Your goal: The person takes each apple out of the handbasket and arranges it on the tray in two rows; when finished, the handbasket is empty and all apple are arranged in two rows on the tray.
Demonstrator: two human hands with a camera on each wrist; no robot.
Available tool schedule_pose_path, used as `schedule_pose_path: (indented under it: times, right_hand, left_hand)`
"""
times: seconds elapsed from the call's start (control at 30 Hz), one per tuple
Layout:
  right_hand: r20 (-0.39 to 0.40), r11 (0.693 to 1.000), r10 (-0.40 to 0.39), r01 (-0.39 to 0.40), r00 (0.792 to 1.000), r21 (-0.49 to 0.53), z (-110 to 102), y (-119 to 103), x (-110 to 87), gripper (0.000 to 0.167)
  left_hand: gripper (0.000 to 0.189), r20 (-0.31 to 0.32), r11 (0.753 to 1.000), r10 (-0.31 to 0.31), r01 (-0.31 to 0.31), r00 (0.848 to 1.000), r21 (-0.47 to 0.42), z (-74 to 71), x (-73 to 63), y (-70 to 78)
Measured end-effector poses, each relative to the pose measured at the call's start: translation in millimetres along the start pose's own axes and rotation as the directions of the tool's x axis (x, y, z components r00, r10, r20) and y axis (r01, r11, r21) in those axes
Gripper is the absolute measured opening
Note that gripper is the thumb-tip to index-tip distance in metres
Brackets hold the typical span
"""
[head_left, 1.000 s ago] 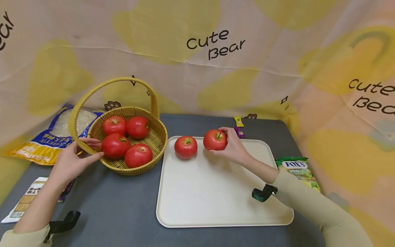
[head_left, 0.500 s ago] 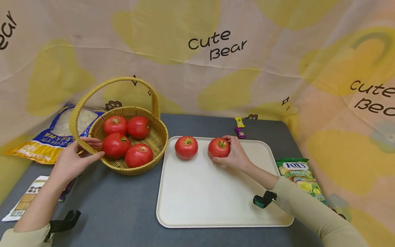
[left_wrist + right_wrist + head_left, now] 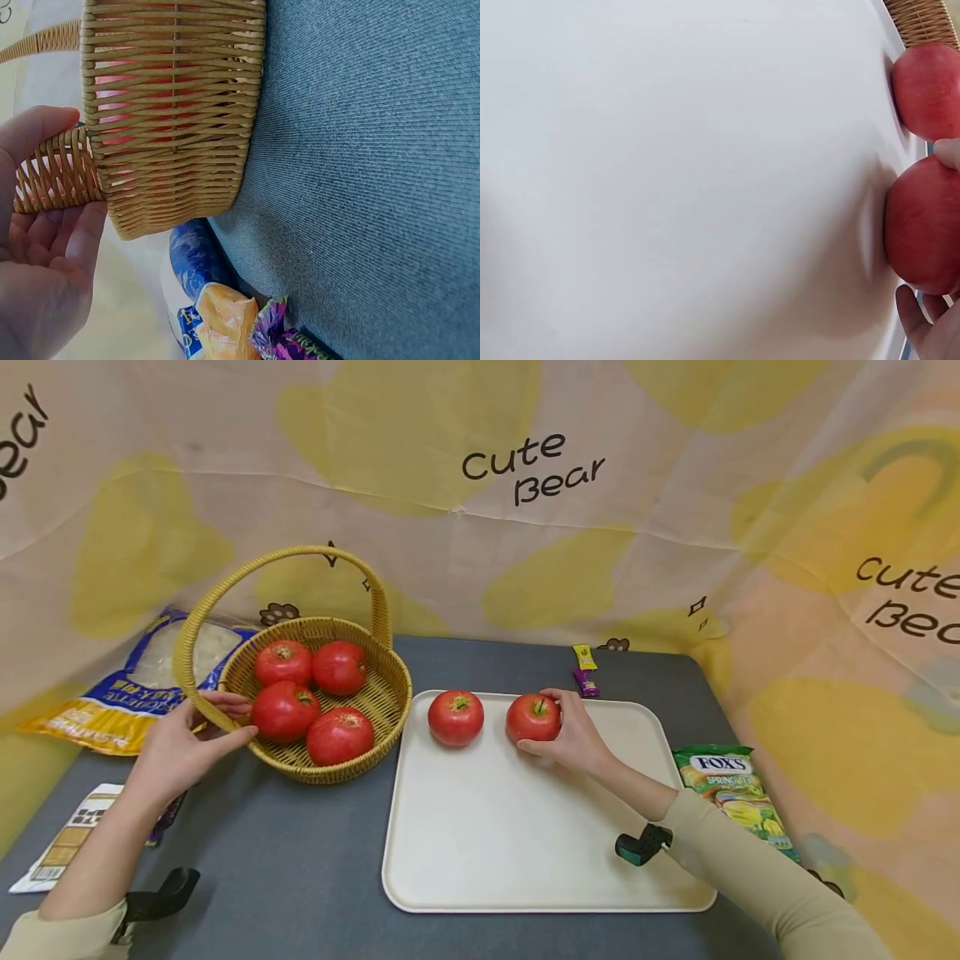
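Note:
My left hand (image 3: 176, 747) grips the base of the handle (image 3: 197, 639) of a yellow woven basket (image 3: 172, 112). In the left wrist view, the thumb lies on one side of the handle and the fingers on the other. Several red apples (image 3: 341, 735) lie inside the basket. To its right, a white tray (image 3: 510, 835) bears two apples near the far edge. Around the right-hand apple (image 3: 531, 718), stem up, curl the fingers and thumb of my right hand (image 3: 576, 735); it appears to rest on the tray. The other apple (image 3: 455, 718) sits a little to its left.
A blue and yellow bag (image 3: 120, 702) lies behind the basket's left side. A white and brown packet (image 3: 63, 843) is near my left forearm. A green candy bag (image 3: 731, 789) lies right of the tray, and small yellow (image 3: 584, 657) and purple wrapped sweets (image 3: 587, 682) lie beyond it.
My right hand has brought its apple down and nearer to me, onto the tray, and then stays there. The left hand keeps its grip on the basket handle.

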State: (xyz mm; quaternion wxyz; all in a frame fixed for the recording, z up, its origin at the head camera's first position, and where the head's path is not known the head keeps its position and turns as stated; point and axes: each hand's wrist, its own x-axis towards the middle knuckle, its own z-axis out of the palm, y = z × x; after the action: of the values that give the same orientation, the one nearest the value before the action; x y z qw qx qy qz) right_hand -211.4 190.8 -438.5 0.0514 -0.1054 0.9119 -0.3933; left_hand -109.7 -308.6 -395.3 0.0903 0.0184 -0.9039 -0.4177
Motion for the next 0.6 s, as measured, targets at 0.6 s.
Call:
schedule_pose_path:
  times: [0.6]
  right_hand:
    - [-0.027, 0.98, -0.196, 0.196, 0.98, -0.026, -19.1, -50.2, 15.1, 0.052]
  left_hand:
    - [0.047, 0.0, 0.999, -0.011, 0.011, 1.0, 0.03, -0.4, 0.8, -3.0]
